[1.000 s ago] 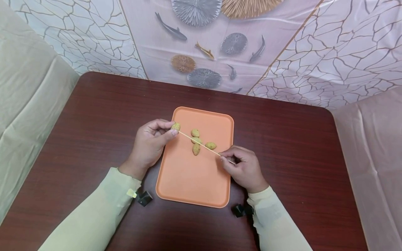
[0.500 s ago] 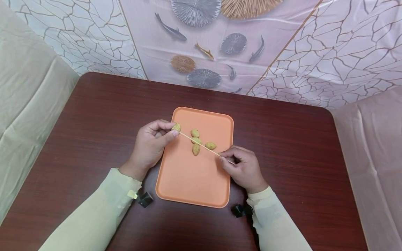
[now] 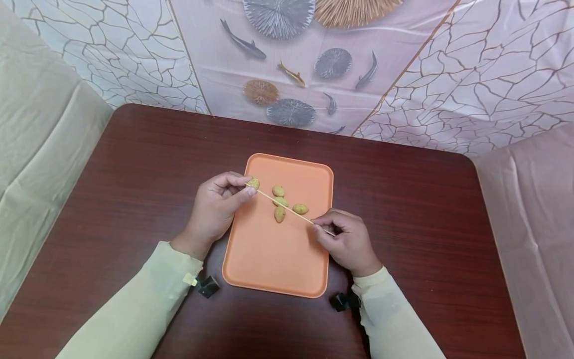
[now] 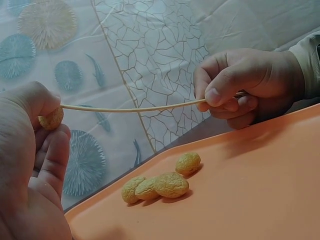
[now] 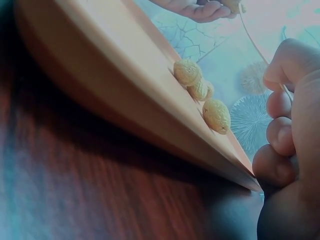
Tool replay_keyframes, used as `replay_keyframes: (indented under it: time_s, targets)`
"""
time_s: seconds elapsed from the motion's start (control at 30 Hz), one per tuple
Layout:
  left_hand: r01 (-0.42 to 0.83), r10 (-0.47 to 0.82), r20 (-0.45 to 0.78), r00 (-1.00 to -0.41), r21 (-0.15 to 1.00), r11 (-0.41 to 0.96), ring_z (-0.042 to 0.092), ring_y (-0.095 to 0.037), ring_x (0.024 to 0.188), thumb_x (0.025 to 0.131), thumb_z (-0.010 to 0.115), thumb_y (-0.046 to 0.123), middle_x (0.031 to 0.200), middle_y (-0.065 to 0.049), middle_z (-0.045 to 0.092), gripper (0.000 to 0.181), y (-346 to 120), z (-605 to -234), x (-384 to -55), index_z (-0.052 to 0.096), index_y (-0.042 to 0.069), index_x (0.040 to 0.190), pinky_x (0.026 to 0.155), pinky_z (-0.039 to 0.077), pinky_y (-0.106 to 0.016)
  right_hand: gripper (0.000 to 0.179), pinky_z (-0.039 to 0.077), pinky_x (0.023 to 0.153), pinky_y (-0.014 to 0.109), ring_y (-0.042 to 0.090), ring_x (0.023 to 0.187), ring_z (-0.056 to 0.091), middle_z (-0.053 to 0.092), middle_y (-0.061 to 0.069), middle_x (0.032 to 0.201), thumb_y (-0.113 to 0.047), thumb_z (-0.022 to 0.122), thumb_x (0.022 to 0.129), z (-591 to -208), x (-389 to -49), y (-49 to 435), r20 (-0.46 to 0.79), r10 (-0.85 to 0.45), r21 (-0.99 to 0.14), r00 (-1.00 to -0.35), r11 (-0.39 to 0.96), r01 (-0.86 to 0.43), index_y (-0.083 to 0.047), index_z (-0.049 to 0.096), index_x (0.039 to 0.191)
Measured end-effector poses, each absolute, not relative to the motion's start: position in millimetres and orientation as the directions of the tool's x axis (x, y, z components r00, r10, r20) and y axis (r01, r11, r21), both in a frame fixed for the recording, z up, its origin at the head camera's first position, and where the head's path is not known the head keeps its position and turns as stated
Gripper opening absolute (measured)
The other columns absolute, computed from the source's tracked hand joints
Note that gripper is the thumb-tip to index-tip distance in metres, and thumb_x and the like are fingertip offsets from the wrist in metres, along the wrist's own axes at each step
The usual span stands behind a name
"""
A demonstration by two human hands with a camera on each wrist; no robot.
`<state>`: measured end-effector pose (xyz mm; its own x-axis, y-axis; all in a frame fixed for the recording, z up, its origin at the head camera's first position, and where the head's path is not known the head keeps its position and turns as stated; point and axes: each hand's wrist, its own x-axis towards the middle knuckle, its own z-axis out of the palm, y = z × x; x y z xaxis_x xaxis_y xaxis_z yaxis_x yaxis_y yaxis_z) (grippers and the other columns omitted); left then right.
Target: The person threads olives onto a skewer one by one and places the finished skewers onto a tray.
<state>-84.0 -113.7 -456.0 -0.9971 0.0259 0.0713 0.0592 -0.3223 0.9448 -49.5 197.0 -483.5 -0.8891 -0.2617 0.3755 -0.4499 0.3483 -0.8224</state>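
My left hand [image 3: 215,202] pinches a wrinkled yellow-green oval fruit [image 3: 253,183] between thumb and fingers over the tray's far left edge. My right hand [image 3: 347,239] grips a thin wooden skewer [image 3: 293,211] near its other end, by the tray's right side. The skewer spans both hands and bows slightly in the left wrist view. Its far end meets the held fruit at my left thumb [image 4: 47,97]; whether it pierces the fruit or lies against it, I cannot tell. Below the skewer, several similar fruits [image 3: 280,214] lie on the orange tray [image 3: 278,259], most of them clustered.
The tray sits on a dark red-brown wooden table [image 3: 421,224]. Behind the table hangs a patterned cloth [image 3: 287,65], with plain cloth [image 3: 40,129] along the left side. Small black cameras [image 3: 208,286] are strapped at both wrists.
My left hand and the fruit in it have shifted very slightly toward the right. My right hand keeps nearly the same place on the skewer, and the fruits on the tray stay put.
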Motion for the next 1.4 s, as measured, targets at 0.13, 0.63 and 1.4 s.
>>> replay_keyframes:
  time_s: [0.13,0.63,1.4]
  targets:
    - [0.052,0.031,0.064,-0.997,0.951,-0.306,0.08,-0.009,0.105,0.094,0.076,-0.017,0.112,0.003,0.08,0.034,-114,-456,-84,0.08,0.017,0.099,0.092,0.069,-0.025,0.014,0.042,0.055,0.018,0.006,0.064,0.053,0.071,-0.004,0.079,0.006,0.086,0.09,-484,-50,196,0.383,-0.274,-0.817,-0.882,0.346,-0.462,-0.007,0.086,0.096]
    - [0.072,0.029,0.085,-0.996,0.948,-0.311,0.079,-0.008,0.104,0.093,0.075,-0.019,0.108,0.005,0.079,0.035,-111,-455,-83,0.076,0.016,0.093,0.092,0.068,-0.022,0.01,0.042,0.055,0.017,0.005,0.064,0.052,0.068,-0.003,0.077,0.002,0.085,0.091,-485,-50,194,0.401,-0.266,-0.813,-0.877,0.338,-0.475,-0.007,0.086,0.095]
    - [0.071,0.061,0.091,-0.994,0.958,-0.278,0.078,-0.008,0.104,0.094,0.077,-0.016,0.11,0.005,0.079,0.031,-106,-454,-80,0.076,0.015,0.092,0.091,0.067,-0.022,0.011,0.043,0.056,0.017,0.007,0.065,0.054,0.072,-0.003,0.081,0.004,0.082,0.091,-476,-51,190,0.422,-0.288,-0.802,-0.86,0.323,-0.502,-0.005,0.086,0.096]
